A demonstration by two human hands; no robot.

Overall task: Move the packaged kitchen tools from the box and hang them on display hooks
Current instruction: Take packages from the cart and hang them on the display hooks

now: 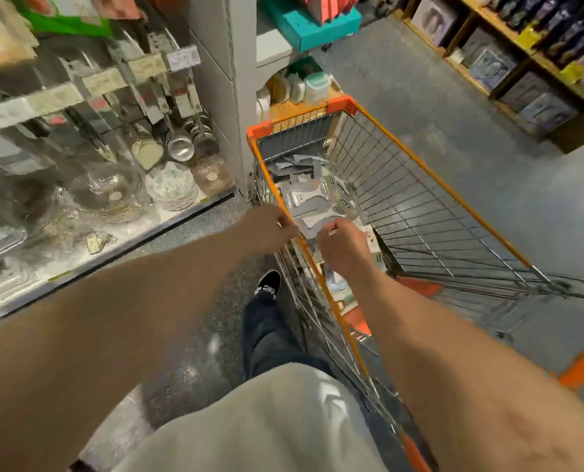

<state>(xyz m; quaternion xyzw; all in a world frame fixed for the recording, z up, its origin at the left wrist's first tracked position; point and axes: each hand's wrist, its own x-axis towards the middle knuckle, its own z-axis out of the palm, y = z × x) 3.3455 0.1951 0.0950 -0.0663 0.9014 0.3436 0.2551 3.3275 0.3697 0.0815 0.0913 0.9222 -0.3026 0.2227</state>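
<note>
A bare left forearm [130, 301] and right forearm [437, 335] reach forward and down, wrists close together. The left hand [270, 229] shows its back, fingers curled; whether they grip anything is unclear. The right hand [343, 248], just beside those fingers, is curled too, thumb and forefinger pinching the near edge of a clear packet [312, 218].

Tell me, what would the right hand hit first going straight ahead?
Probably the clear-packaged grey kitchen tools lying in the orange-rimmed wire cart, just beyond the right hand; depth is hard to judge.
</note>
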